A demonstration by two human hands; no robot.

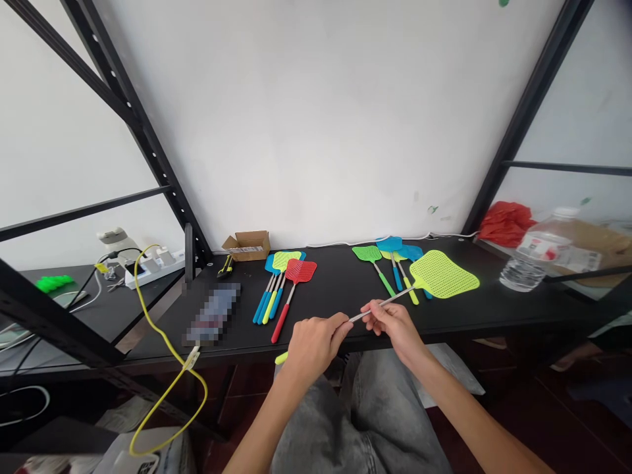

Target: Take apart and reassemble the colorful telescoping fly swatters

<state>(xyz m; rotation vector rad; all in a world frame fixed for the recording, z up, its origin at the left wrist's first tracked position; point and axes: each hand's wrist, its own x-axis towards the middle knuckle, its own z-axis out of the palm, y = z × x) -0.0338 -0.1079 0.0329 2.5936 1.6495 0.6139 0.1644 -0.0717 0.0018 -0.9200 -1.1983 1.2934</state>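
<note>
Black counter [336,289] against white wall [316,125]. Left hand [316,339] closed, right hand [395,324] pinching, both on lime fly swatter [444,274] shaft.

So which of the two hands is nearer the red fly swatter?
Left. The left hand is close by the red fly swatter, just right of its handle; the right hand is farther off to the right.
</note>
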